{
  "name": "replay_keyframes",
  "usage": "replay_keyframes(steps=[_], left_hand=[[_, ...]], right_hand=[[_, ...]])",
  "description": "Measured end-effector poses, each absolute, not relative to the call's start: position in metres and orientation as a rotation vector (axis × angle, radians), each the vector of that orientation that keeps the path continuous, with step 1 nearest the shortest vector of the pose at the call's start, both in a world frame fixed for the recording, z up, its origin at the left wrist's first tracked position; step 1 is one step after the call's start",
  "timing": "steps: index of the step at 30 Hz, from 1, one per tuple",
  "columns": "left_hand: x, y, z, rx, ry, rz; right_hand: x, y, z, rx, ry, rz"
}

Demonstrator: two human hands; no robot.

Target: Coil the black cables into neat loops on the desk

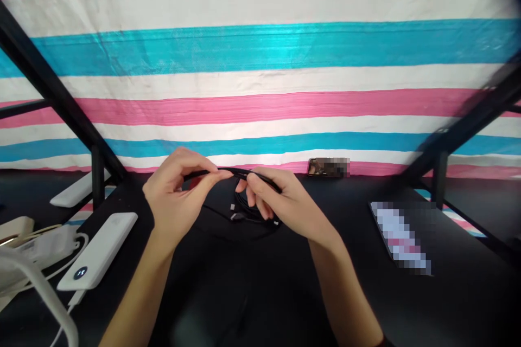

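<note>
Both my hands are raised over the middle of a black table (260, 282). A thin black cable (238, 173) runs between them. My left hand (176, 195) pinches one stretch of it between thumb and fingers. My right hand (280, 200) is closed round the other stretch, fingers curled. Below the hands the rest of the cable lies coiled on the table, with small silver plug ends (234, 211) showing.
A white power bank (100, 249) with a white lead lies at the left, with a white charger and cords (36, 249) beside it. A phone (401, 236) lies at the right. Black frame bars (52, 89) slant at both sides. A striped sheet (260, 65) hangs behind.
</note>
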State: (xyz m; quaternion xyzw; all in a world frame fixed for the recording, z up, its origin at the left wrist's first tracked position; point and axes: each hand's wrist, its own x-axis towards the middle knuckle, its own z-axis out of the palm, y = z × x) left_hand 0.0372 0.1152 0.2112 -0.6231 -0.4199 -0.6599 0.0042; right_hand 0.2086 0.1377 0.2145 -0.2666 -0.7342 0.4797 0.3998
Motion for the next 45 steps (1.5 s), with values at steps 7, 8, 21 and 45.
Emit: replay_keyframes(steps=[7,8,21,45], left_hand=[[0.022,0.134,0.209,-2.031,-1.399,-1.97],[0.019,0.139,0.208,-2.015,-1.41,-1.966],[0.01,0.179,0.173,-2.141,-2.285,-1.921],[0.054,0.137,0.192,-3.347,-1.778,-1.413]], right_hand=[[0.214,0.151,0.211,-0.65,-1.571,1.315],[0.216,0.153,0.212,-0.645,-1.52,1.301],[0.248,0.155,0.233,-0.576,-1.17,0.936],[0.238,0.166,0.223,-0.339,-0.971,1.186]])
